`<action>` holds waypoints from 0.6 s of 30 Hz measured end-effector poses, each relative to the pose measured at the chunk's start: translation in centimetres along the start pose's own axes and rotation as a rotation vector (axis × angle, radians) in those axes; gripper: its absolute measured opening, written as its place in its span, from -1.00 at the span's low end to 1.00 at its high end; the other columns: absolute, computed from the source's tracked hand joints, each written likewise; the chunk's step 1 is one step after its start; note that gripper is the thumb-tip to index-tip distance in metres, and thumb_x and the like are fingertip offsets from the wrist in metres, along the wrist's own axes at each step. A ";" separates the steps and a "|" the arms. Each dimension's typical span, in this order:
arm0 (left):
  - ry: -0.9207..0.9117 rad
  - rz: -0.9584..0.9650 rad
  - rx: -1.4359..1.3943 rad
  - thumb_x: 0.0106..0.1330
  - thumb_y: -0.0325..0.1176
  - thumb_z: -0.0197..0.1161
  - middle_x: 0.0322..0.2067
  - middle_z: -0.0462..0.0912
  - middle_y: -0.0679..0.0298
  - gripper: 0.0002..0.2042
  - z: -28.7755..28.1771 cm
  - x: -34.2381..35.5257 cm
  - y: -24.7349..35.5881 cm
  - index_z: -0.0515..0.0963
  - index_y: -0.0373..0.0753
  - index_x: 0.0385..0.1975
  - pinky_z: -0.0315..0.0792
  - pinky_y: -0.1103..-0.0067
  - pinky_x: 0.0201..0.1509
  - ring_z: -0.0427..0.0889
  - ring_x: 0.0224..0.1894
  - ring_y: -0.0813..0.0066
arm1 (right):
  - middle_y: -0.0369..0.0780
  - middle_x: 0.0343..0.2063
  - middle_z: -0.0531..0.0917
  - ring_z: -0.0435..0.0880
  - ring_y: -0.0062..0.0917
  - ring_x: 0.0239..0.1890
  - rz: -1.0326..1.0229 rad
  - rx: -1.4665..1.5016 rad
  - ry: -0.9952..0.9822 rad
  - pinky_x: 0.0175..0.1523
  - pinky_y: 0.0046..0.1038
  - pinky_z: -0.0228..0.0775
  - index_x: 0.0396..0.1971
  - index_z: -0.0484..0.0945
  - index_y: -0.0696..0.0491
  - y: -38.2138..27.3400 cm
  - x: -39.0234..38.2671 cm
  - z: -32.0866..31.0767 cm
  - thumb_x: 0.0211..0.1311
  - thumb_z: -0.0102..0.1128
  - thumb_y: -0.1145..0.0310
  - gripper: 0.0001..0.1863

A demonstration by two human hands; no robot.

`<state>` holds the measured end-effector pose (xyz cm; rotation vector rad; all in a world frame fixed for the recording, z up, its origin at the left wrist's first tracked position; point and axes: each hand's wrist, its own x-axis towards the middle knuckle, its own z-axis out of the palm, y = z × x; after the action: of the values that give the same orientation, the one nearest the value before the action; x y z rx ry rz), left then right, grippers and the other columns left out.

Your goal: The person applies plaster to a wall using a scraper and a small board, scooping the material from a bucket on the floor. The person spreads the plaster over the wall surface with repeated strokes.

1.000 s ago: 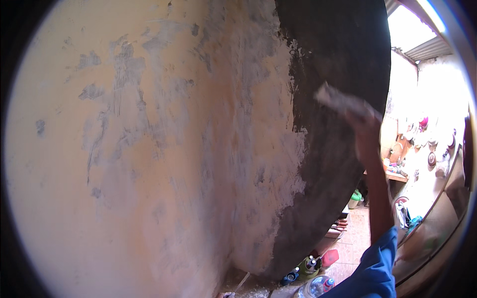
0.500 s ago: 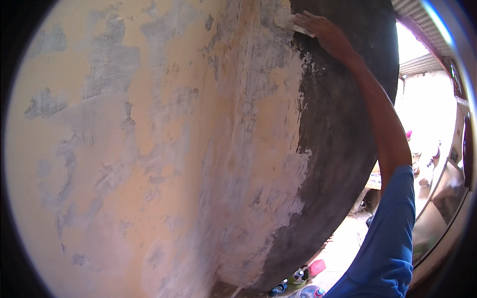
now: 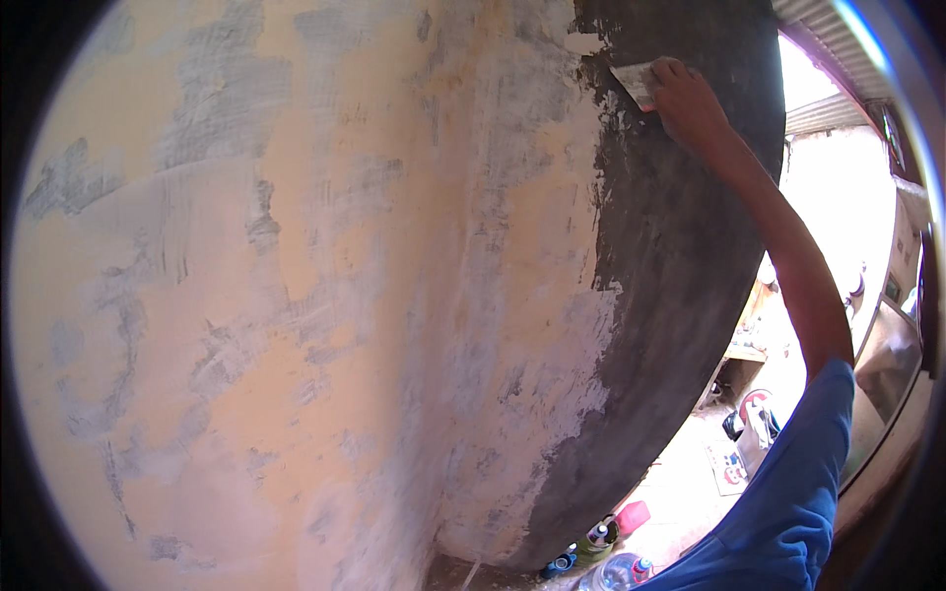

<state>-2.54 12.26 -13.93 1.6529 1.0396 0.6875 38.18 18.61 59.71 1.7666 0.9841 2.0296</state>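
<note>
Evidently grips a flat, pale-smeared putty blade (image 3: 632, 87) in the right hand (image 3: 690, 106), closed around its right end, with the broad edge left free and pointing leftward. Probably held by that end to keep the working edge well clear of the knuckles. Placed high over the dark grey wall section (image 3: 680, 246), just right of the ragged border of the pale coating (image 3: 542, 236) and just below a light smear (image 3: 585, 42), likely because of the patchy coverage along that border. Cannot tell from this angle between firm contact with the wall and a slight gap. Reaches up with a raised forearm (image 3: 778, 227) and a blue sleeve (image 3: 788, 483) off to the right, perhaps to avoid brushing the coated side. Cannot tell the state of the left hand, being out of view. Also visible low down, near the wall's foot: a clear plastic bottle (image 3: 613, 573), a green container (image 3: 599, 545) and a pinkish-red object (image 3: 633, 515), well apart from the blade, presumably set there to be out of the arm's way.
</note>
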 end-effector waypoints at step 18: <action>-0.018 -0.033 0.038 0.40 -0.22 0.16 -0.29 0.66 0.03 -0.78 -0.7 0.6 0.0 0.56 -0.22 -0.15 0.48 0.37 -0.17 0.64 -0.26 0.18 | -0.20 -0.31 0.71 0.63 -0.23 -0.14 -0.080 0.629 0.577 -0.01 -0.20 0.41 -0.32 0.70 -0.03 1.4 7.9 -5.6 0.05 0.10 0.42 -0.77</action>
<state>-2.83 13.05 -13.69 1.6683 1.0712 0.6337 31.42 20.67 66.52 1.3305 2.0074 2.3998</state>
